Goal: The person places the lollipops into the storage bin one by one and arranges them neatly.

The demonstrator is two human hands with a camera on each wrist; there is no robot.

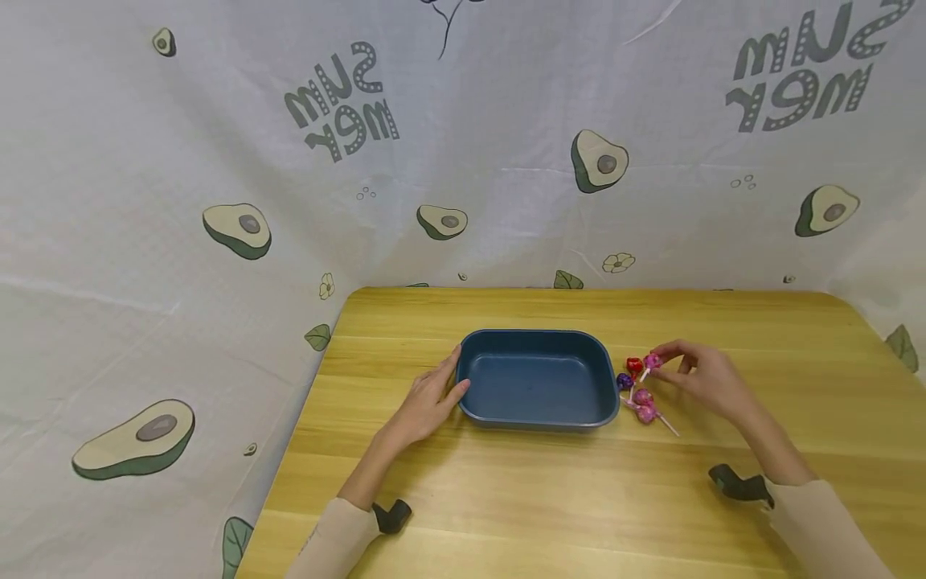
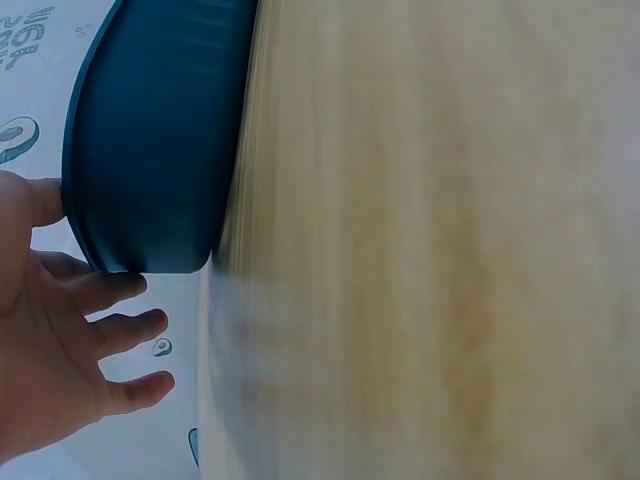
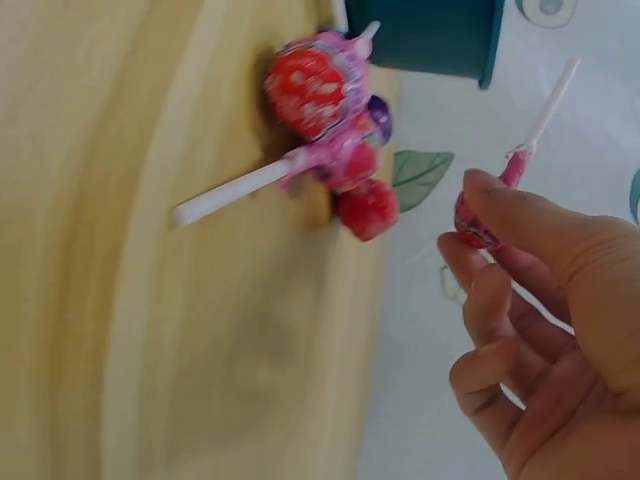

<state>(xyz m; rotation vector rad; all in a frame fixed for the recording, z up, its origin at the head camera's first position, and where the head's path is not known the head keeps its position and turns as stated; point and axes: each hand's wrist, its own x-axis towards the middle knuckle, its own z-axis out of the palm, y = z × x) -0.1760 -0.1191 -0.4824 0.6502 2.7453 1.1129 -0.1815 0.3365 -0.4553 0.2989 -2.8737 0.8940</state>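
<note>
A dark blue rectangular tray [image 1: 535,389] lies on the table. My left hand [image 1: 427,402] rests against its left end, the thumb touching the rim and the other fingers spread fairly straight beside the wall; the left wrist view shows this hand [image 2: 70,320] too. My right hand [image 1: 705,376] pinches a pink-wrapped lollipop [image 1: 653,361] by its candy head, with the white stick [image 3: 553,105] free. Just right of the tray lie a red lollipop [image 1: 634,365], a purple lollipop [image 1: 624,382] and two pink lollipops [image 1: 645,413] close together.
The wooden table [image 1: 506,498] extends around the tray. A white cloth [image 1: 506,161] printed with avocados hangs behind and at the left side. Dark camera mounts [image 1: 392,516] are on both wrists, next to light sleeves.
</note>
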